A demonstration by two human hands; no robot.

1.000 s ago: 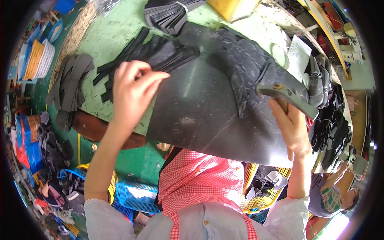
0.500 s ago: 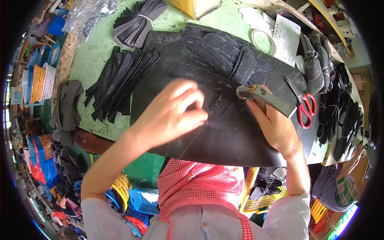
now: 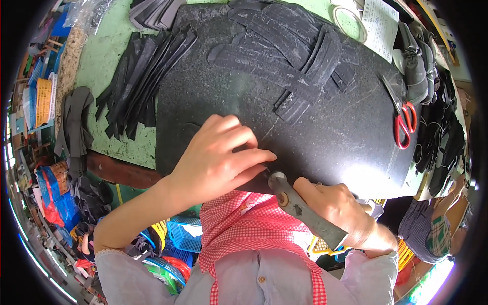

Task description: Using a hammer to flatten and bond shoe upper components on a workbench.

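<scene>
Left hand (image 3: 218, 157) curled, thumb and forefinger nearly meeting over near edge of black mat (image 3: 208, 96); could not tell if anything pinched. Right hand (image 3: 335, 206) wrapped round hammer (image 3: 307, 213), head just right of left fingertips. Hammer had come nearer and leftward, bringing both hands to one working spot. Left: fanned strips (image 3: 145, 76); far: strip pile (image 3: 254, 63); right: scissors (image 3: 396, 103).

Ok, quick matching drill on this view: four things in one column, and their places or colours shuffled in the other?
Things
1. Hammer
2. Scissors
3. Apron
4. Table

Places or colours
A. Red-and-white checks
B. Near the right edge of the dark sheet
C. Pale green top
D. Held in the right hand

Pairs: 1-D, 2-B, 3-A, 4-C
</scene>
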